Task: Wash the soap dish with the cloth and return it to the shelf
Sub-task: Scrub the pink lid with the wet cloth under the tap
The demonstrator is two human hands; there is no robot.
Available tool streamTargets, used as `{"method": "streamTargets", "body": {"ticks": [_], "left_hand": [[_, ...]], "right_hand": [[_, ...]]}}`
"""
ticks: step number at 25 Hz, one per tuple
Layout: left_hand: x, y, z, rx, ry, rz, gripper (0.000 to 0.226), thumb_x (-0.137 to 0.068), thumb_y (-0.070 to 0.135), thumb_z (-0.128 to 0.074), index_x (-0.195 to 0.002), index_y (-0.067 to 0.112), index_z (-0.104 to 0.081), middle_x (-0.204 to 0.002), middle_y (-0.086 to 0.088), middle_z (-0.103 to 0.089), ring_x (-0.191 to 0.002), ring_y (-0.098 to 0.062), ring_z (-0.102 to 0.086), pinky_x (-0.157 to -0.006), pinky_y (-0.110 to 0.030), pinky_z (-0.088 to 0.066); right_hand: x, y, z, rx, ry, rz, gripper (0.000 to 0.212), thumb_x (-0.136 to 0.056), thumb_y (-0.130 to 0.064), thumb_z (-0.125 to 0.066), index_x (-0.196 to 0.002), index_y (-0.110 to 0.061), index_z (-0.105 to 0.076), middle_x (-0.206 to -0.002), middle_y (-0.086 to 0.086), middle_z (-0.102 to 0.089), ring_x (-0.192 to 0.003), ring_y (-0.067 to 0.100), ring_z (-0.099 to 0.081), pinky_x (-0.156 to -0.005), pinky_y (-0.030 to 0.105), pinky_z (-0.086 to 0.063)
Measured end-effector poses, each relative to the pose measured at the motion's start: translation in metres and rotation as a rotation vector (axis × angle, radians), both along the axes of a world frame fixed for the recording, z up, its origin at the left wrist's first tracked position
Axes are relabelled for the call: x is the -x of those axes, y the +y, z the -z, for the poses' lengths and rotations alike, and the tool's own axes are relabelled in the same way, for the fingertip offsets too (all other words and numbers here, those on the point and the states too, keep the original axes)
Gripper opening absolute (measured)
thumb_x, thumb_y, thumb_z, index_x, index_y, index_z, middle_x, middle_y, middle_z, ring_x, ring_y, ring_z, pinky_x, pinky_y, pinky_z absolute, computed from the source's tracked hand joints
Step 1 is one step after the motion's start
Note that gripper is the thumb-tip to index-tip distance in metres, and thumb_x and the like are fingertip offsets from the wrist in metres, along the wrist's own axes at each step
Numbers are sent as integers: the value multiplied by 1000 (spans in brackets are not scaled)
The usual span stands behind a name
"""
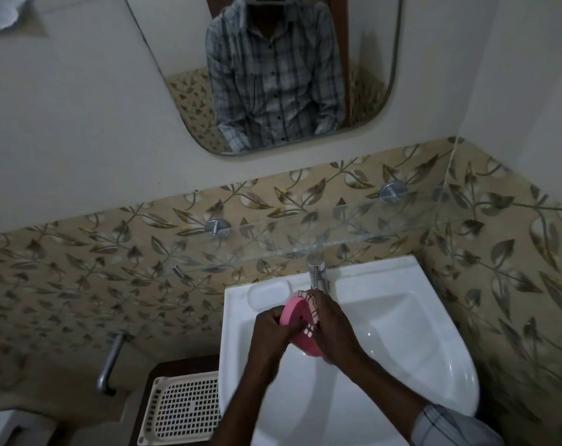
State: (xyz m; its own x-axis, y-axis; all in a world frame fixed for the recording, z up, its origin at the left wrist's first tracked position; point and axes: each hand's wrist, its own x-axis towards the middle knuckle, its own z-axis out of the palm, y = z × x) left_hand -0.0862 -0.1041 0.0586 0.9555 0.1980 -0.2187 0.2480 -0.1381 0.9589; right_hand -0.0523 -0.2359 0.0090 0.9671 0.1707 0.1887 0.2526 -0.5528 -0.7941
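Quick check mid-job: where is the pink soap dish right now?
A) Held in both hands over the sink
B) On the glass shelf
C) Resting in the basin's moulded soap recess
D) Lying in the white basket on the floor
A: the pink soap dish is held between the left hand and right hand above the white sink, below the tap; the glass shelf holds nothing.

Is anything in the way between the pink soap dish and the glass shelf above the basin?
Nothing visible. The soap dish, held by both hands over the sink, sits below the glass shelf, which looks bare. Only the tap rises nearby, under the shelf's front edge.
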Motion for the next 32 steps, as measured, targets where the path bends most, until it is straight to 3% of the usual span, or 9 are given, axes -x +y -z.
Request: {"method": "streamTargets", "body": {"ticks": [2,5,8,13,19,21,25,28,32], "left_hand": [[-10,7,-9,-146,130,129,10,-76,13,-75,-83,21,-77,-82,-7,-78,-79,-22,-75,-78,-42,-62],[-10,4,-7,-234,60,102,7,-82,7,-71,-86,12,-73,-78,0,-75,-75,-7,-73,-68,-28,-62],[-1,5,7,-313,-21,-4,22,-75,24,-65,-89,14,-78,-79,-3,-77,-75,-17,-74,-70,-36,-62],[-3,6,14,-144,-70,-103,7,-81,8,-70,-82,12,-76,-75,-8,-76,-74,-27,-74,-64,-40,-62],[22,-8,21,-24,-186,-405,10,-88,13,-71,-90,22,-76,-79,3,-77,-75,-12,-72,-67,-28,-59],[20,-10,19,53,-201,-483,9,-88,13,-71,-89,21,-74,-80,6,-76,-73,-8,-70,-65,-23,-57],[21,-12,22,102,-208,-481,6,-91,16,-68,-90,19,-73,-79,3,-76,-76,-11,-71,-64,-22,-57],[14,-2,16,10,-169,-172,22,-84,29,-71,-102,18,-75,-88,2,-78,-80,-13,-74,-69,-26,-60],[-16,9,-8,-322,-132,-111,11,-84,20,-66,-83,18,-76,-71,5,-74,-63,-5,-68,-62,-28,-58]], "right_hand": [[-1,7,-2,51,-229,-20,46,-99,-42,-45,-143,-29,-41,-124,6,-58,-114,22,-57,-110,23,-39],[10,9,-14,81,-289,-196,45,-97,-29,-45,-139,-17,-53,-136,5,-59,-129,19,-51,-114,42,-37],[2,1,-12,-12,-277,-119,40,-99,-31,-41,-133,-22,-59,-133,-3,-61,-126,5,-50,-114,33,-37],[2,26,-8,89,-376,-192,38,-97,-15,-46,-133,-18,-59,-129,0,-63,-124,18,-56,-111,41,-37],[-20,21,-35,-312,310,-40,50,-88,5,-47,-127,-23,-62,-121,-4,-67,-110,12,-64,-77,16,-55],[-20,29,-42,-427,484,9,35,-92,-8,-50,-117,-26,-66,-107,1,-72,-91,19,-69,-58,23,-56],[-17,38,-38,-754,831,210,16,-96,-19,-56,-101,-13,-71,-94,16,-75,-83,34,-73,-65,56,-61],[-23,30,-32,-410,608,228,19,-92,-13,-58,-109,-12,-66,-96,10,-72,-85,26,-70,-62,39,-63],[-12,36,-39,-131,191,14,40,-86,-14,-54,-125,-16,-61,-120,-1,-67,-112,14,-62,-96,30,-51]]}}
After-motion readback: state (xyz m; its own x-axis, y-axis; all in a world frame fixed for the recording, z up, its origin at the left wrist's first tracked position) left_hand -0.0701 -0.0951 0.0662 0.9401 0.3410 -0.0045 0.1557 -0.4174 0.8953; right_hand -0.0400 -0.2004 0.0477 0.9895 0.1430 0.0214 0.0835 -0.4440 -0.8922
